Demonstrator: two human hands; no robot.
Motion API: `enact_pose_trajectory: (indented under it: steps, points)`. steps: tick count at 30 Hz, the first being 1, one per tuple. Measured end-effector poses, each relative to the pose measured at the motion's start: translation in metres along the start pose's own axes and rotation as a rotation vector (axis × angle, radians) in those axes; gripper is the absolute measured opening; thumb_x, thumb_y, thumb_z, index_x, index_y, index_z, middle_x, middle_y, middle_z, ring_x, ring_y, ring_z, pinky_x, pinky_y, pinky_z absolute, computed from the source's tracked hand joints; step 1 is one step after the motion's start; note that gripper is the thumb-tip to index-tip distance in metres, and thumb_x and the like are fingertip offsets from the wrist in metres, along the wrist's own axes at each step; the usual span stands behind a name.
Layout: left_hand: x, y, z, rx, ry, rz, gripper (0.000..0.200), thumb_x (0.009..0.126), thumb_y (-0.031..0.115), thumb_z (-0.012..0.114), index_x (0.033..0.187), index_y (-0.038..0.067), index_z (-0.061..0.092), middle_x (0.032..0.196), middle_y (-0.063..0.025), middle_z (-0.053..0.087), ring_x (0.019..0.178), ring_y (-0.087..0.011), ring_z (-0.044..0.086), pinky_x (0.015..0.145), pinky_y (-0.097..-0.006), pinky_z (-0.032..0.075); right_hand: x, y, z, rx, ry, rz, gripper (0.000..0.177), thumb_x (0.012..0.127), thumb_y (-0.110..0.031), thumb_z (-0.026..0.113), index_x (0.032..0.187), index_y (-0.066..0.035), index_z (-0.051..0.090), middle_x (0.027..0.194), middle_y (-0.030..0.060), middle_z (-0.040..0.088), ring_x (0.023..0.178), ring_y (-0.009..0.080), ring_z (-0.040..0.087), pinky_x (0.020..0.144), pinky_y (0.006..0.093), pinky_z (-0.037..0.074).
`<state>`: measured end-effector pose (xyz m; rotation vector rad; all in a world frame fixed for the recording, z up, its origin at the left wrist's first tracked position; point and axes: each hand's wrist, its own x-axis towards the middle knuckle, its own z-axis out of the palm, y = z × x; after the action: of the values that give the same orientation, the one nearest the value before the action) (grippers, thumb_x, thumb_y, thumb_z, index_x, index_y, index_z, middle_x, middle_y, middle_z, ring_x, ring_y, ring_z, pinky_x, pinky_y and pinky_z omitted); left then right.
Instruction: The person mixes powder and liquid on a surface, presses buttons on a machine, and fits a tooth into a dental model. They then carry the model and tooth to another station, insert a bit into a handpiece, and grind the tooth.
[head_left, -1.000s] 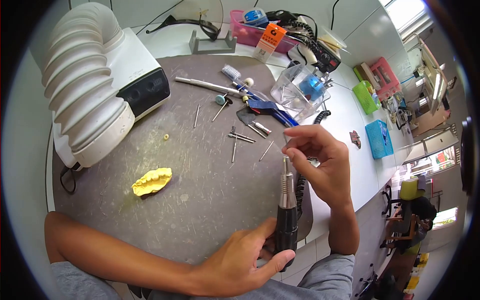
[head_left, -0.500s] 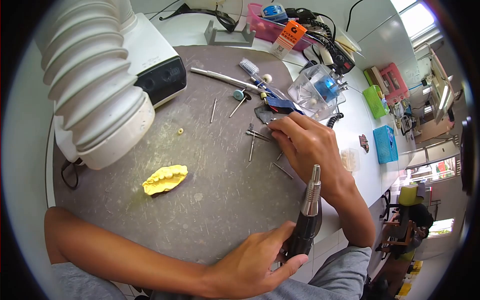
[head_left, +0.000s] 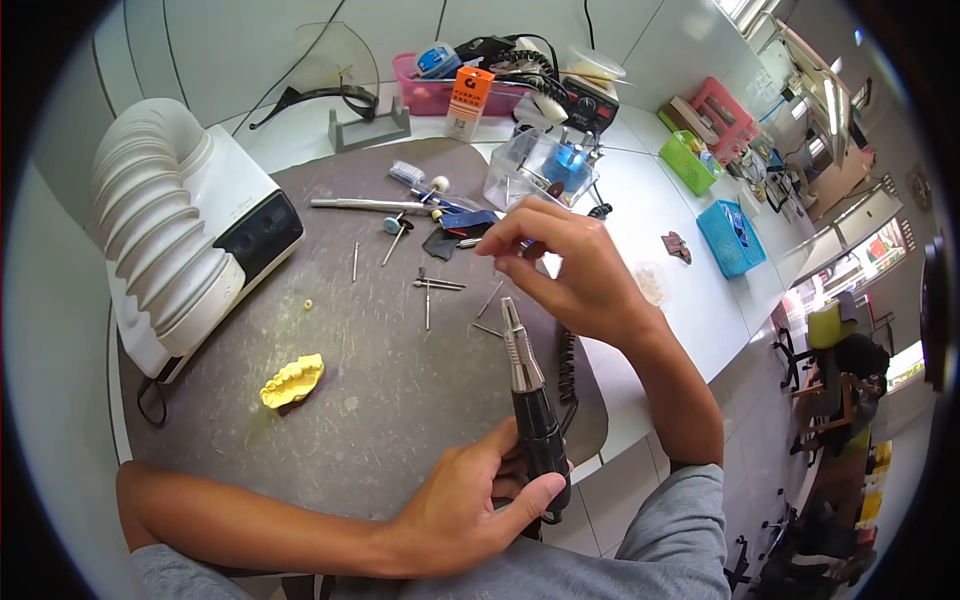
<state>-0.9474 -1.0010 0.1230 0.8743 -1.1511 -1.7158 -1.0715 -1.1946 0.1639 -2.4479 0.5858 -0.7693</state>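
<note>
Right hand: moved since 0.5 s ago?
Yes. The right hand has lifted off the loose burs on the grey mat and now hovers above the handpiece tip.

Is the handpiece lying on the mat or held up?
Held up, tilted slightly: the left hand grips the handpiece by its black body, nose pointing toward the right hand.

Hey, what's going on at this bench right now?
A person is at a dental workbench. Their left hand grips a rotary handpiece upright, tip up. The right hand hovers just above that tip, fingertips pinched; anything between them is too small to tell. Loose burs and a yellow tooth cast lie on the grey mat.
</note>
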Motion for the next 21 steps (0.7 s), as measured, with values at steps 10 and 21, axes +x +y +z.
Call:
enact_pose_trajectory:
  steps: [10,21]
  points:
    - [0.000,0.007,-0.001,0.008,-0.018,-0.083,0.037,0.099,0.016,0.060,0.127,-0.003,0.046,0.116,-0.0139,0.065,0.109,-0.0183,0.064,0.096,-0.0311,0.051,-0.004,-0.011,-0.010,0.348,0.149,-0.057,0.015,0.086,-0.013,0.076,0.099,-0.003,0.075,0.093,0.0032,0.066,0.081,0.0102,0.064,0.069,0.0240,0.052]
    - [0.001,-0.005,0.000,0.097,0.022,0.048,0.039,0.097,0.022,0.062,0.122,-0.004,0.048,0.096,-0.0162,0.068,0.087,-0.0233,0.070,0.075,-0.0362,0.056,-0.007,-0.027,-0.007,0.940,0.031,0.327,0.034,0.093,-0.016,0.070,0.121,-0.002,0.059,0.091,0.0067,0.064,0.082,0.0164,0.069,0.069,0.0254,0.056]
